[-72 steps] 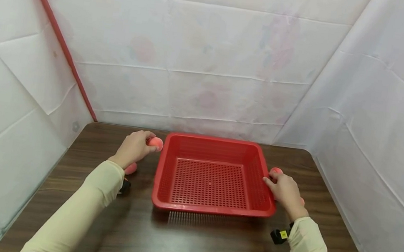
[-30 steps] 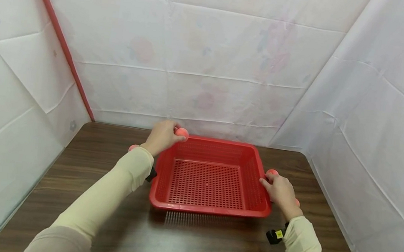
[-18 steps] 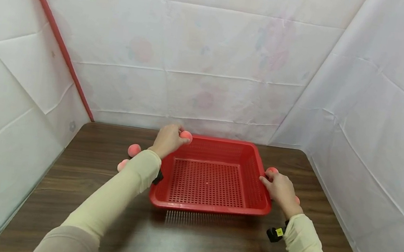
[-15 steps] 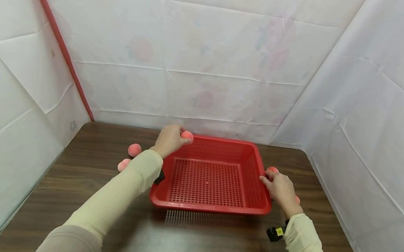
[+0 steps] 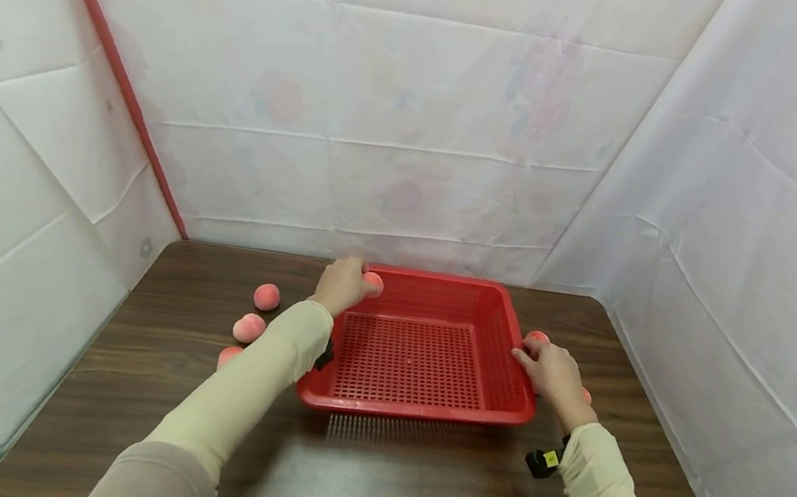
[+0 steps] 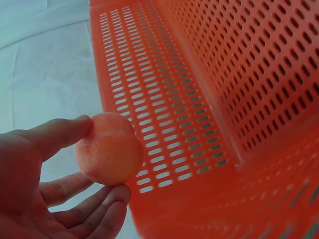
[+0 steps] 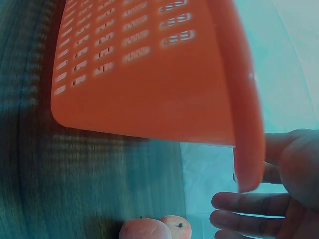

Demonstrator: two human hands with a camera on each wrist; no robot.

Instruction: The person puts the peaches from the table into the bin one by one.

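Peach in hand: we see a small, round, pink-orange peach [image 5: 373,283] with a matt, fuzzy skin, held over the far left corner of the basket, a little above centre in the head view.
Left hand: our left hand [image 5: 343,284] pinches this peach [image 6: 109,148] between the thumb above and the curled fingers below.
Basket: a red plastic basket [image 5: 416,410], rectangular and shallow, with slotted walls and floor, sits in the middle of the frame.
Right hand: our right hand [image 5: 554,374] grips the basket's right rim [image 7: 247,149], with the thumb on the inner side and the fingers, slightly spread, on the outer side.
Surface: a dark brown wooden table [image 5: 369,485] fills the lower half of the frame.
Room: white creased sheets [image 5: 400,116] screen the table at the back and on both sides; a red strip [image 5: 114,69] runs down the upper left.
Loose peaches, left: we count three peaches [image 5: 249,327] on the table left of the basket, one partly hidden by our left sleeve [image 5: 239,395].
Loose peaches, right: more peaches [image 5: 538,337] lie just beside the basket's right wall, mostly behind our right hand; the right wrist view shows two [image 7: 154,229] touching each other.
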